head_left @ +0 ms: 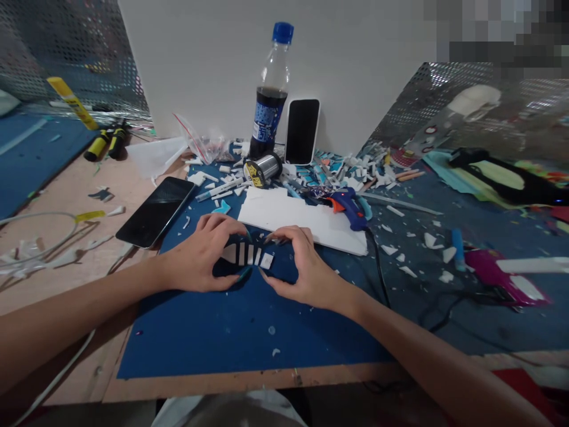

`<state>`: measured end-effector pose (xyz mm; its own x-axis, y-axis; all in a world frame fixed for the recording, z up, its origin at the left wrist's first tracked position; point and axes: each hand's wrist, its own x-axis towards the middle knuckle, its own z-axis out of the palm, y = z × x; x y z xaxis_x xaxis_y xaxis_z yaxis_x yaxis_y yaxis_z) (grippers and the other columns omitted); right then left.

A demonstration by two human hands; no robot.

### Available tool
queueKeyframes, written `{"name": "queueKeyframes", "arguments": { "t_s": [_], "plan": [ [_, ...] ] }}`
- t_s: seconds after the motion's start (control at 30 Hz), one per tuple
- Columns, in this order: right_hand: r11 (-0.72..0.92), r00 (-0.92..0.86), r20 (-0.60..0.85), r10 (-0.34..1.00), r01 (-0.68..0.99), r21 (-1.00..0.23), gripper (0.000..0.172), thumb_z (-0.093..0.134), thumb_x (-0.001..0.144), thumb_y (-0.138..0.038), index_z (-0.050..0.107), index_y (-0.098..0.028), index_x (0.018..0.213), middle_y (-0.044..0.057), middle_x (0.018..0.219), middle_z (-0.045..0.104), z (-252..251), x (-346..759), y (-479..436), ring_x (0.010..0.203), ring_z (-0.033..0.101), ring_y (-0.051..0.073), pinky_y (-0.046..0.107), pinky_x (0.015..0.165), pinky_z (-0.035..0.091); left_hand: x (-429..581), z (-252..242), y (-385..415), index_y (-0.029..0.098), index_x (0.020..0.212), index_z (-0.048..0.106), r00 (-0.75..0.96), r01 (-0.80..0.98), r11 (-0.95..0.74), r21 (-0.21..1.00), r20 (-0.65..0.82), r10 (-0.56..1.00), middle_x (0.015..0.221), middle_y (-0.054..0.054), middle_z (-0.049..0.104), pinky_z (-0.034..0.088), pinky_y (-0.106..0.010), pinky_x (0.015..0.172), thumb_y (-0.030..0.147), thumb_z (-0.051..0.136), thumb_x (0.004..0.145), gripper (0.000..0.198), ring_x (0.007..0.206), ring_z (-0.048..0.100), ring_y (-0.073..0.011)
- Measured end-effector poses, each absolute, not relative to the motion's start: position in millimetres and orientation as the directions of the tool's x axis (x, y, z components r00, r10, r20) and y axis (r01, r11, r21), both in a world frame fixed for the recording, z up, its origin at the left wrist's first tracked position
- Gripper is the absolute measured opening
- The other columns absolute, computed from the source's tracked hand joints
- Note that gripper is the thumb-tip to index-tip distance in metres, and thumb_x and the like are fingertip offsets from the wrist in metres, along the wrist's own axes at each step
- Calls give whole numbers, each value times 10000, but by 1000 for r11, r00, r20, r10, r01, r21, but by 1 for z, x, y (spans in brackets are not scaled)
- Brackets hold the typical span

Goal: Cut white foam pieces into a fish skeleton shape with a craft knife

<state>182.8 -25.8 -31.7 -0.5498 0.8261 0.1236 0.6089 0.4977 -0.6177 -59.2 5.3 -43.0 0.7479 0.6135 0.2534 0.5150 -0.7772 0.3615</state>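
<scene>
My left hand (202, 255) and my right hand (306, 267) meet over the blue mat (231, 332). Between them they pinch a small dark blue piece with white stripes (246, 254); the left fingers curl over its left end. The right thumb and fingers close on its right end, where a small white square sits. A white foam board (302, 219) lies flat just behind the hands.
A blue glue gun (349, 207) with its black cord lies right of the board. Behind stand a cola bottle (272, 95), an upright phone (302, 131) and a wire spool (263, 169). Another phone (155, 210) lies at the left. Foam scraps litter the back.
</scene>
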Motion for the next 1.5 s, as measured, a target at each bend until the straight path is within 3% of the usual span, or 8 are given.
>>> {"name": "queueKeyframes", "arguments": {
  "t_s": [0.53, 1.5],
  "plan": [
    [457, -506, 119, 854, 621, -637, 384, 596, 782, -266, 383, -224, 1098, 97, 1061, 499, -36, 173, -24, 1030, 458, 261, 412, 849, 430, -62, -44, 6, 164, 1141, 364, 743, 510, -749, 423, 221, 631, 1103, -145, 498, 397, -512, 877, 367, 574, 803, 447, 1070, 440, -305],
    [424, -522, 63, 851, 610, -670, 352, 575, 799, -292, 377, -239, 1086, 92, 1070, 474, -36, 177, -24, 1025, 456, 260, 418, 853, 424, -63, -44, 8, 181, 1144, 398, 745, 494, -714, 497, 182, 642, 1146, -130, 498, 408, -471, 885, 323, 590, 794, 424, 1085, 430, -292]
  ]
}}
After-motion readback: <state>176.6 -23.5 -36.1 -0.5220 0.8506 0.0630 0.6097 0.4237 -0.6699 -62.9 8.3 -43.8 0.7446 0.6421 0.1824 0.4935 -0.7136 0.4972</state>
